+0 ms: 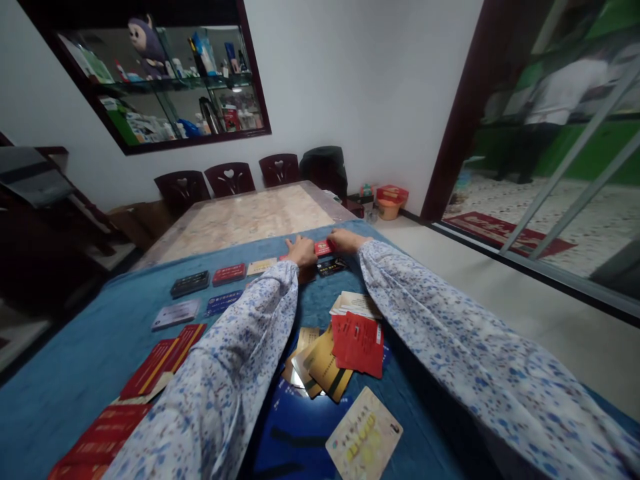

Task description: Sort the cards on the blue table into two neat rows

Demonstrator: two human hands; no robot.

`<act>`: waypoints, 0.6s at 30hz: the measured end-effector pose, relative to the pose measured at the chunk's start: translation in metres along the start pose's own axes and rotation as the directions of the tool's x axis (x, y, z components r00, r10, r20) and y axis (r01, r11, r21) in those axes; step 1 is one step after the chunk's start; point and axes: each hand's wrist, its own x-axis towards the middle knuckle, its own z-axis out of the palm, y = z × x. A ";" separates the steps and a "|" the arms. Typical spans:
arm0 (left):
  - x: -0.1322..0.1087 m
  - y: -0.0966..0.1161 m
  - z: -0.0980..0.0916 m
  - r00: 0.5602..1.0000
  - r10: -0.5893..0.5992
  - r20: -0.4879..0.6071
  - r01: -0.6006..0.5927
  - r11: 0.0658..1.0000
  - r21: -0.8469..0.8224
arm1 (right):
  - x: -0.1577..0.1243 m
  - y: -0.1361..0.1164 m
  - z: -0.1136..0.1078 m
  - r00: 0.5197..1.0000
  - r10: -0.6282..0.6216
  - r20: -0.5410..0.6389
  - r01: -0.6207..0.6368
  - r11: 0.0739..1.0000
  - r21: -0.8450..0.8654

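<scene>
Both my arms reach to the far side of a blue cloth (125,303) on the table. A small red card (324,247) lies between my hands, possibly the top of a stack. My right hand (346,240) is closed on its right end, the fingertips pinched together. At the card's left edge is my left hand (301,252), its fingers bent and spread apart. Just nearer lies a black card (330,267). Leftward in the same row are a cream card (262,266), a red card stack (229,273) and a dark card stack (190,284).
Between my forearms lie loose red cards (359,343), gold cards (330,367), a cream card (365,433) and a blue glossy sheet (295,433). Red booklets (150,367) lie left. Chairs (230,179) line the far side. A person (563,100) stands beyond the doorway.
</scene>
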 end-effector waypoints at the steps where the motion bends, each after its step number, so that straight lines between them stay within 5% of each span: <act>1: 0.002 0.000 0.000 1.000 0.000 0.009 0.000 1.000 -0.005 | 0.002 0.001 0.002 1.000 0.001 0.003 -0.001 1.000 -0.002; 18: 0.017 -0.002 0.000 0.997 -0.016 0.081 0.022 0.996 -0.083 | 0.015 0.009 0.012 0.996 0.037 0.076 -0.041 0.998 0.047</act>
